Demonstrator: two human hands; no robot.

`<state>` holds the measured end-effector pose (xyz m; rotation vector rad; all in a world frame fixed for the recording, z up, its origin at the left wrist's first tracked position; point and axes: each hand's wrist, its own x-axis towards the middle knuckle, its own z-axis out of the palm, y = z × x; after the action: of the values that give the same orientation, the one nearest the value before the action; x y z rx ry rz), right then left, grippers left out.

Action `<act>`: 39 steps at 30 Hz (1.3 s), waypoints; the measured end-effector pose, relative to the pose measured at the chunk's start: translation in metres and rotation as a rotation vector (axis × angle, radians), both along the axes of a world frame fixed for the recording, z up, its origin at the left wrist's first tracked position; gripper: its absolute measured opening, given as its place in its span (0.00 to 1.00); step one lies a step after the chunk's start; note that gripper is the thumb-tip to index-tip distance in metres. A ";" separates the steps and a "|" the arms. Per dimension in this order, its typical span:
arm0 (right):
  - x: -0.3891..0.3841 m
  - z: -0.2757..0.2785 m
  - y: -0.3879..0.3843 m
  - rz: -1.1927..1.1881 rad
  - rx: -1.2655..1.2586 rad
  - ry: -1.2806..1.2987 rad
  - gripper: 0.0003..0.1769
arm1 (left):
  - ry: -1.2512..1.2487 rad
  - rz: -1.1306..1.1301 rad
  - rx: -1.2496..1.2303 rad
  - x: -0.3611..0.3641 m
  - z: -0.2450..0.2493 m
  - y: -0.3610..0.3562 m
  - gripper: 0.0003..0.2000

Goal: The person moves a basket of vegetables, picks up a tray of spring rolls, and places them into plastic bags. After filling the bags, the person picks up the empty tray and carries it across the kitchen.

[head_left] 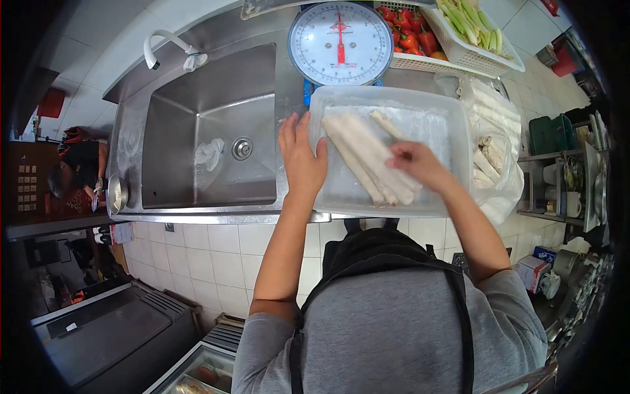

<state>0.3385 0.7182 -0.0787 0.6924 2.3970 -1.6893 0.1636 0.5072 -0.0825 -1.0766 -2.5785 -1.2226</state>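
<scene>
A translucent plastic container (457, 131) stands on the steel counter in front of me, with several long, pale rolls (351, 161) lying slantwise inside. My left hand (304, 157) is open at the container's left wall, fingers apart and holding nothing. Over the container, my right hand (423, 167) is closed, its curled fingers against a pale roll blurred by motion. Another roll (386, 123) runs toward the right hand, and its lower end is hidden there. To the right of the container, a clear plastic bag (502, 177) holds more pale rolls.
A dial scale (340, 43) stands behind the container. Beyond it are red peppers (410, 33) and a white basket (453, 41) of green stalks. On the left is a steel sink (210, 174) with a white faucet (174, 49). Another person (82, 161) is at far left, near a metal bowl (118, 194).
</scene>
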 end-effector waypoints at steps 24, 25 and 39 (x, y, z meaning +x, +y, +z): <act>-0.003 0.018 -0.025 0.017 1.043 0.088 0.28 | 0.022 0.002 -0.015 -0.001 -0.003 0.000 0.28; -0.007 0.016 -0.025 0.005 1.019 0.053 0.26 | 0.029 0.004 -0.013 -0.001 -0.004 0.000 0.28; 0.011 0.013 -0.047 -0.045 0.689 -0.139 0.25 | 0.034 -0.027 -0.005 -0.004 -0.004 0.001 0.28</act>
<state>0.3498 0.6711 -0.0658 0.9052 2.8599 -0.7512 0.1591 0.5080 -0.0865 -1.1268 -2.5518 -1.1936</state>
